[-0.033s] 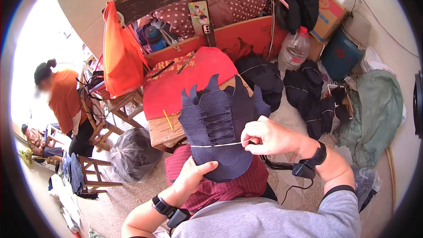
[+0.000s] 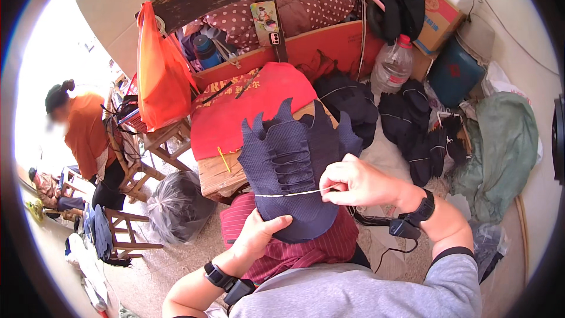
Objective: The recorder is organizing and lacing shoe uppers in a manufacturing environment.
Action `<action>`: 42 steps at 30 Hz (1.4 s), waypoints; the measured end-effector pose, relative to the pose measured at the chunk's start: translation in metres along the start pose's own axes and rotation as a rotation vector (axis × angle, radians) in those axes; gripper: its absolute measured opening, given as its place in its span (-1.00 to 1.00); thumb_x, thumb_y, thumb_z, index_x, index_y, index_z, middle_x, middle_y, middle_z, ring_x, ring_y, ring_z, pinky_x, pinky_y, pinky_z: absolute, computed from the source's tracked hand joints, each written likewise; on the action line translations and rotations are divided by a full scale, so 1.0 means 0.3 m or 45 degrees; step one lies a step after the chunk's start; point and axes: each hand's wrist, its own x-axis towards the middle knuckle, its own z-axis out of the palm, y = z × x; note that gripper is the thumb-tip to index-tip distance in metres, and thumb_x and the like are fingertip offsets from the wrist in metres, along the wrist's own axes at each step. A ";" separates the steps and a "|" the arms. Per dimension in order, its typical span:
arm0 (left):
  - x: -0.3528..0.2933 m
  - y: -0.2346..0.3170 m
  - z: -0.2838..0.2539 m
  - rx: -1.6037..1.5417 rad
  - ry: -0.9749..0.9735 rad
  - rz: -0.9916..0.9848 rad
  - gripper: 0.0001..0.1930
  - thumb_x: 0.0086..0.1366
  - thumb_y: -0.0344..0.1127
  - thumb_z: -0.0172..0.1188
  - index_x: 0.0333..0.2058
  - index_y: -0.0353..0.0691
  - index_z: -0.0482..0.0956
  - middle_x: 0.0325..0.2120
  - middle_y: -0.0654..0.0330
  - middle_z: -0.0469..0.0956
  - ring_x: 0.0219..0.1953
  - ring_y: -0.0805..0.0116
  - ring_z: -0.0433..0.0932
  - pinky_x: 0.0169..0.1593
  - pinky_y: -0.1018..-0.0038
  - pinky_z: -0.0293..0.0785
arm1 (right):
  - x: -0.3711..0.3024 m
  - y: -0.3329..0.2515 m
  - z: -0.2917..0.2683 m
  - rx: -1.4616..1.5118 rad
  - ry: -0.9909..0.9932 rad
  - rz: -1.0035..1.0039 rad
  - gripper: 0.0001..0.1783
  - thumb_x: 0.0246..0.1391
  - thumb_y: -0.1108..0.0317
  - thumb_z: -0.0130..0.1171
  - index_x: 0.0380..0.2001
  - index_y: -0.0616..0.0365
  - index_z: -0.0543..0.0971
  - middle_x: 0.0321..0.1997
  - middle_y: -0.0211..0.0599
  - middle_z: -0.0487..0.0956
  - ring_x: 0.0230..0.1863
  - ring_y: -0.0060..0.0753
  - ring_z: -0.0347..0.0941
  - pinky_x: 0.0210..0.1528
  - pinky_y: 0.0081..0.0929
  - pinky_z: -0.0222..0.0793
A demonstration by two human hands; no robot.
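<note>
A stack of dark navy shoe uppers point(image 2: 292, 171) with jagged top edges and black lacing down the middle lies over my lap, against the wooden bench's front edge. My left hand point(image 2: 259, 232) grips the stack at its lower left, thumb on top; its other fingers are hidden underneath. A thin white band point(image 2: 276, 195) runs across the uppers below the lacing. At the right edge of the stack, my right hand point(image 2: 353, 182) pinches the end of this band between thumb and fingers.
Red cloth point(image 2: 253, 106) covers part of the wooden bench point(image 2: 218, 176), with a yellow hooked tool point(image 2: 224, 159) on it. Dark bundles of uppers point(image 2: 350, 106) lie to the right, near a clear plastic jug point(image 2: 393, 65). A stuffed plastic bag point(image 2: 176, 206) and a person point(image 2: 88, 135) are at the left.
My right hand has shifted very slightly left, still pinching the band. The left hand and the uppers stay in place.
</note>
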 end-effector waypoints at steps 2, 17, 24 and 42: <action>0.007 -0.011 0.014 0.078 0.001 0.108 -0.45 0.18 -0.31 0.31 0.12 -0.37 0.40 -0.02 0.12 0.56 0.00 0.30 0.56 0.14 0.34 0.45 | 0.013 -0.001 0.021 0.043 0.029 0.003 -0.88 -0.02 0.39 0.34 -0.42 0.13 0.58 -0.59 -0.48 0.48 -0.62 -0.64 0.31 -0.54 -0.53 0.23; -0.004 0.065 -0.065 -0.679 0.233 -0.220 -0.44 0.16 -0.26 0.28 0.14 -0.25 0.41 0.06 0.04 0.53 0.11 0.08 0.50 0.22 0.01 0.38 | -0.083 0.146 0.096 -0.454 0.978 -0.041 -0.76 -0.02 0.38 0.41 -0.45 0.06 0.47 -0.66 -0.42 0.48 -0.66 -0.38 0.40 -0.47 -0.39 0.20; 0.002 0.052 -0.098 -0.844 0.099 -0.258 -0.32 0.10 -0.18 0.34 0.18 -0.27 0.36 0.09 0.03 0.49 0.13 0.00 0.48 0.22 -0.06 0.36 | -0.144 0.233 0.177 -0.480 0.928 -0.282 -0.58 -0.07 0.59 0.30 -0.14 0.20 0.37 -0.42 -0.24 0.53 -0.52 -0.25 0.46 -0.45 -0.34 0.35; -0.076 0.043 -0.027 -0.773 0.115 -0.226 -0.42 0.17 -0.24 0.32 0.15 -0.27 0.40 0.11 0.07 0.50 0.17 0.11 0.47 0.28 0.09 0.34 | -0.200 0.112 0.117 0.996 1.009 0.607 -0.88 0.25 0.36 0.13 -0.22 0.15 0.50 -0.35 -0.47 0.55 -0.30 -0.62 0.51 -0.15 -0.62 0.43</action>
